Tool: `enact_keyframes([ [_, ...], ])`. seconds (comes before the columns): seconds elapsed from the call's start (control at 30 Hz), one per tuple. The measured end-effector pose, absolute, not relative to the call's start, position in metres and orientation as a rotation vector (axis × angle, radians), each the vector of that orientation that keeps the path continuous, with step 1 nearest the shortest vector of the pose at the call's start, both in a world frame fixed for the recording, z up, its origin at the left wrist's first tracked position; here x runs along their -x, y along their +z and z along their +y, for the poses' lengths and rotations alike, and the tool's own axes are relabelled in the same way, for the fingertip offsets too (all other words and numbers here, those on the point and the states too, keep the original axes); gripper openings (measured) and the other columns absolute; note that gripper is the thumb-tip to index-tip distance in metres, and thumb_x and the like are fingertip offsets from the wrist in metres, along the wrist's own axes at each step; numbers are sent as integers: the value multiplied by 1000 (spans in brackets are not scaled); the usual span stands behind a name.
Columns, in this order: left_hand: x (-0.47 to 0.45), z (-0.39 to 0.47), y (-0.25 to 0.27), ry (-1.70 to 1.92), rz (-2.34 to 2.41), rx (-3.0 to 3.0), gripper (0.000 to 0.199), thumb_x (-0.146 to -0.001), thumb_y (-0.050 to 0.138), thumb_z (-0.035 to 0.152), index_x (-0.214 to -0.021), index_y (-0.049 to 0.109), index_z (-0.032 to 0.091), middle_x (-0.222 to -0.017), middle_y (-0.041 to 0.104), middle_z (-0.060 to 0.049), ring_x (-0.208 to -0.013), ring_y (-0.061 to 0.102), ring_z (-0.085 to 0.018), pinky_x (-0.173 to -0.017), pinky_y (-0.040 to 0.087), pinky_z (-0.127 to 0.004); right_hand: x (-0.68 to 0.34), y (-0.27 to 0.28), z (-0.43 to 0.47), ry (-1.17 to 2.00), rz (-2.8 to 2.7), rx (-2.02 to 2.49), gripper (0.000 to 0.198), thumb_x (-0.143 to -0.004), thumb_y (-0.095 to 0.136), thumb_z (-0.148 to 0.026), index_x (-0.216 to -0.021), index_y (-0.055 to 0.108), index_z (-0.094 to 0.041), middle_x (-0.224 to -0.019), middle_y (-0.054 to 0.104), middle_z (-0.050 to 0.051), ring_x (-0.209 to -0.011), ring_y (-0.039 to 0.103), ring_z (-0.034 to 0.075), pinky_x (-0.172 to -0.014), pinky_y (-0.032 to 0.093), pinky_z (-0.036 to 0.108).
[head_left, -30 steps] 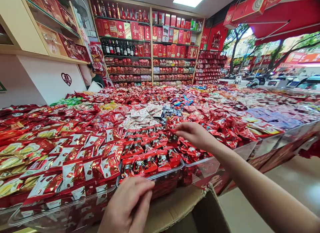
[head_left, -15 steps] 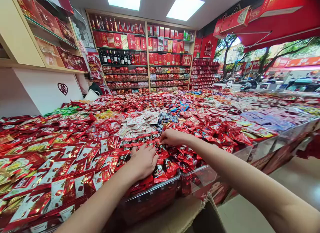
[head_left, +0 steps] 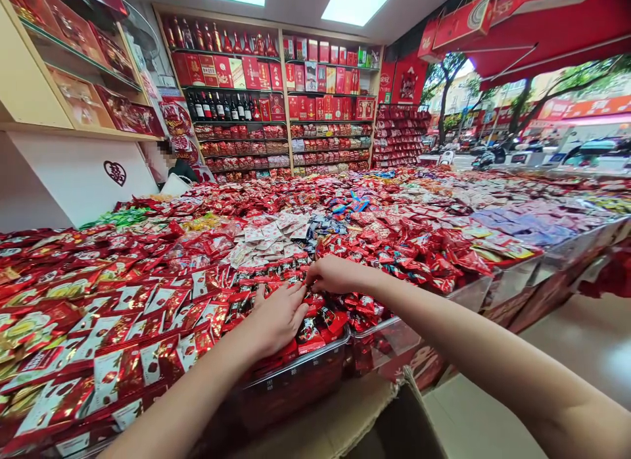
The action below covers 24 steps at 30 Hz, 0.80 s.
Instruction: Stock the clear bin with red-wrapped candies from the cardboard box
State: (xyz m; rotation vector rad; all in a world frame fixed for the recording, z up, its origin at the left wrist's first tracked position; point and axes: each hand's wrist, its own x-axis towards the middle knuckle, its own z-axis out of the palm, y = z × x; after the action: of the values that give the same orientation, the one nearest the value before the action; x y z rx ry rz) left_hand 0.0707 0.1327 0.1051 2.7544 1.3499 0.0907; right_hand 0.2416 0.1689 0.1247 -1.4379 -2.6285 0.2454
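Note:
My left hand lies over red-and-black wrapped candies in a clear plastic bin, its fingers stretched out and resting on the packets. Just right of it, my right hand reaches in with its fingers curled down among the same candies. Its fingertips are partly hidden, and I cannot make out what they hold. The two hands nearly touch. White packets lie beyond them, and red-and-white packets fill the area to the left.
An open cardboard box stands below the bin's front edge. More red-wrapped candies fill bins to the right. A person in dark clothing is at the back left. Shelves with bottles and boxes line the back wall.
My right hand has moved slightly left and down, closer to my left hand. The left hand stays over the candies. The view has shifted a little.

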Motion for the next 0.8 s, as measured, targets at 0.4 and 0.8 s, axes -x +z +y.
enact_keyframes([
  [0.4, -76, 128, 107, 71, 1173, -2806, 46, -91, 25, 36, -131, 39, 20, -143, 33, -10, -132, 25, -26, -101, 7, -62, -256, 119, 95, 193, -2635, 1382, 12, -73, 55, -14, -80, 65, -12, -80, 65, 10, -74, 57, 19, -63, 38, 25],
  [0.8, -83, 120, 111, 118, 1159, -2849, 39, -91, 24, 35, -106, 57, 21, -127, 52, -13, -121, 42, -26, -100, 21, -57, -260, 106, 90, 306, -2537, 1354, 9, -74, 59, -18, -79, 66, -15, -80, 60, 6, -74, 55, 17, -65, 38, 24],
])
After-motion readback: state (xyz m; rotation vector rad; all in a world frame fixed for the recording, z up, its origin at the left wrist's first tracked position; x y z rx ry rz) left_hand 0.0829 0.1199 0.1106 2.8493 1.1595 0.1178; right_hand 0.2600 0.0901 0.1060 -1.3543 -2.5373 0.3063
